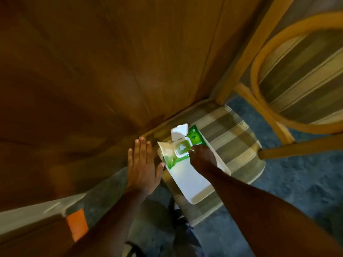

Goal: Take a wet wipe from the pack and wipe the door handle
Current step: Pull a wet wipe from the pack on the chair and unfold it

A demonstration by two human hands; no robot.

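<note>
A green and white pack of wet wipes (194, 137) lies on a white tray (191, 182) on a chair seat. Its white flip lid (179, 131) stands open and a wipe shows in the opening (182, 147). My right hand (203, 156) rests on the pack, its fingertips pinched at the edge of the opening. My left hand (142, 164) hovers flat to the left of the pack, fingers spread and holding nothing, its thumb close to the pack's corner. No door handle shows in the frame.
A wooden door (92, 71) fills the upper left. The chair with a striped cushion (237, 138) and curved wooden back (278, 101) stands on blue carpet (297, 182). An orange patch (77, 223) shows at the lower left.
</note>
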